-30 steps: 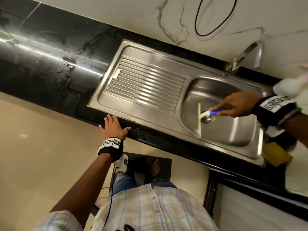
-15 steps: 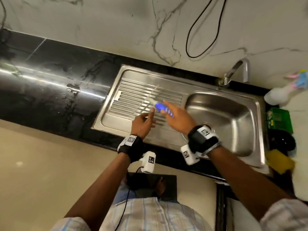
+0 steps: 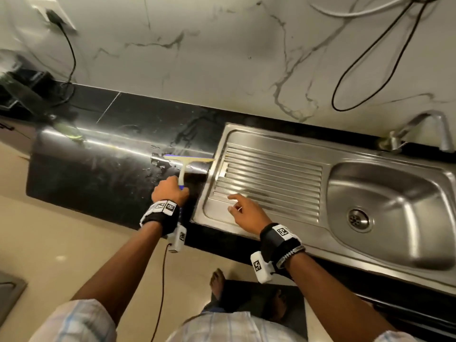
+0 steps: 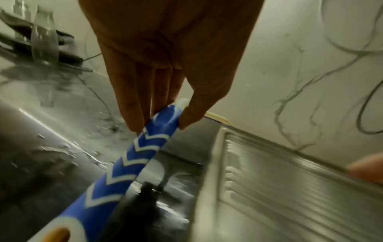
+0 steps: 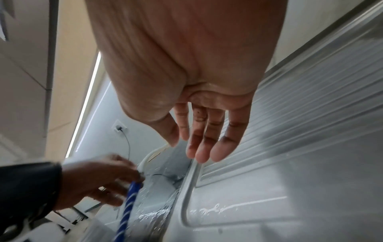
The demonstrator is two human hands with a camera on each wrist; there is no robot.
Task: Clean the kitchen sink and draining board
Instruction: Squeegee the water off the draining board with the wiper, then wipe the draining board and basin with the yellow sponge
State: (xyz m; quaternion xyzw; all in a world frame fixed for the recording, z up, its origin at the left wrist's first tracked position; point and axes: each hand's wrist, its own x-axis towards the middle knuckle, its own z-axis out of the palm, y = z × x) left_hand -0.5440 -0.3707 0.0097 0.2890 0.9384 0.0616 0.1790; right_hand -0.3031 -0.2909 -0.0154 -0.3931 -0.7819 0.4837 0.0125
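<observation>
A small squeegee (image 3: 183, 161) with a white blade and a blue, white-chevroned handle (image 4: 132, 160) lies against the wet black counter, just left of the steel draining board (image 3: 271, 178). My left hand (image 3: 170, 191) grips its handle (image 5: 126, 204), thumb and fingers pinching it near the neck. My right hand (image 3: 243, 208) hovers over the near left corner of the draining board with fingers straight and relaxed (image 5: 207, 139), holding nothing. The sink basin (image 3: 385, 213) with its drain lies to the right.
A tap (image 3: 419, 129) stands behind the basin. Water drops (image 3: 158, 164) lie on the black counter (image 3: 98, 174). A dark appliance (image 3: 22, 90) and its cable sit at the counter's far left; a black cable (image 3: 357, 70) hangs on the marble wall.
The squeegee passed from my right hand to my left, which carried it left from the draining board onto the counter. My right hand has let go and opened.
</observation>
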